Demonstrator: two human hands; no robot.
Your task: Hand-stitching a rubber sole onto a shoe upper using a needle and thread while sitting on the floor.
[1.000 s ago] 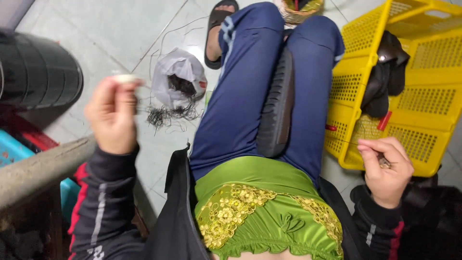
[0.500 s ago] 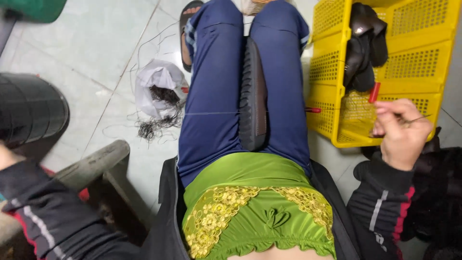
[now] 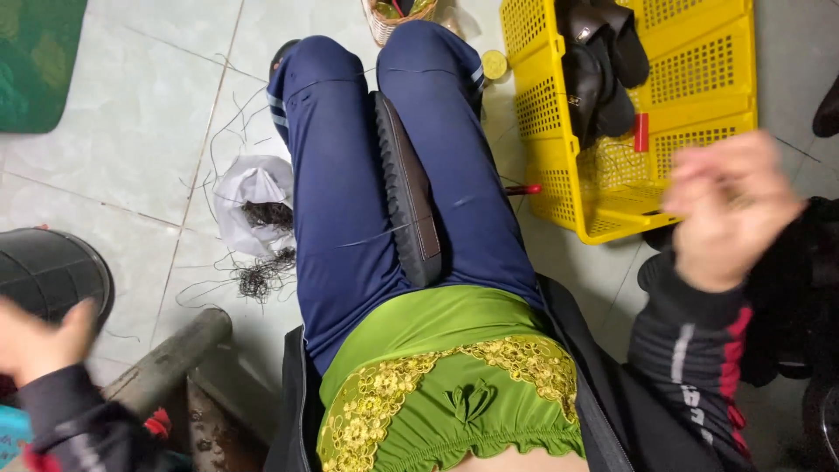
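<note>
Seated posture, both thighs extended forward and pressed close together. Right hand (image 3: 727, 210) raised at the right side, blurred; fingers (image 3: 708, 170) curled inward toward the palm, back of hand toward the camera. Whether they pinch anything cannot be determined. Right forearm in a dark sleeve, angled up from lower right. Left hand (image 3: 39, 336) low at the left edge, blurred and partly cut off; fingers appear loosely bent, grip state unclear. Left sleeve dark, forearm rising from the lower-left corner. Hands well apart.
</note>
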